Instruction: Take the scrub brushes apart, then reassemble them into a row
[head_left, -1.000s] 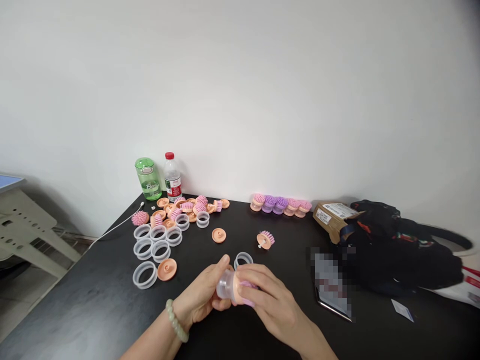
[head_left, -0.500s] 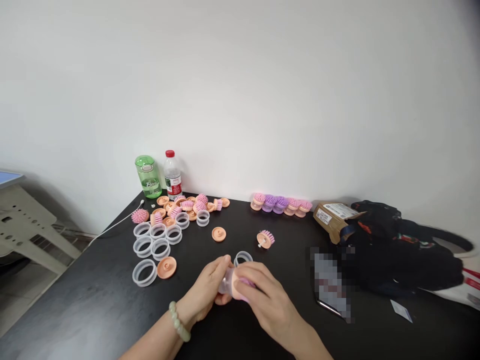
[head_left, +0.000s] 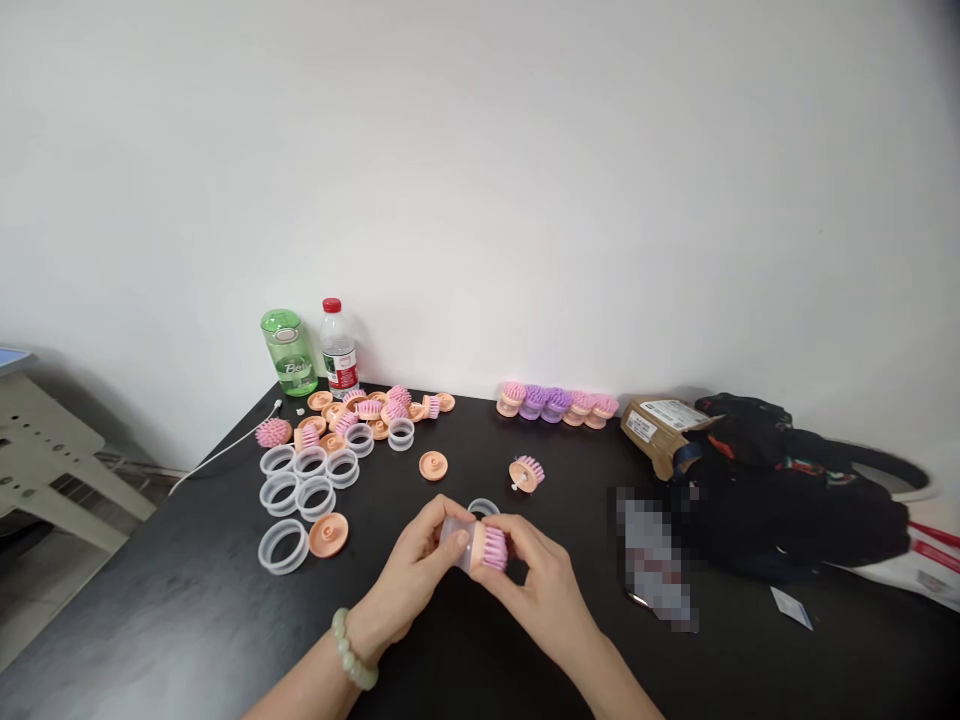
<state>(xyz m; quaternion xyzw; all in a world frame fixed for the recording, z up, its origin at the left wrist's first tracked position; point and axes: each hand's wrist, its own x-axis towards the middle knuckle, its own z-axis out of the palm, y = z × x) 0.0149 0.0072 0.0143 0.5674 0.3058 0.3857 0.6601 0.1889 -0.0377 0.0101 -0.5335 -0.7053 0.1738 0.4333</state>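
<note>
Between my two hands is a small scrub brush [head_left: 494,547] with pink bristles and a peach base, turned sideways, bristles to the right. My left hand [head_left: 409,570] is closed around the translucent plastic part [head_left: 453,530] at its left end, thumb on top. My right hand [head_left: 547,575] grips the peach base and bristle end between thumb and fingers. Just behind the hands lies a clear ring [head_left: 482,507], partly hidden by them. Farther back rest a loose brush head [head_left: 527,473] on its side and a peach disc [head_left: 433,466] with a central knob.
Clear rings [head_left: 283,546], a peach disc [head_left: 328,536] and a pile of brush heads [head_left: 368,410] lie at left, before a green bottle [head_left: 289,355] and a water bottle [head_left: 340,350]. Several brushes [head_left: 555,404] line the wall. A carton [head_left: 664,430] and black bag [head_left: 795,520] are at right.
My right fingers have shifted from over the bristles to the brush's sides, so the bristles now show. The brush has risen slightly, and the whole view has shifted a little.
</note>
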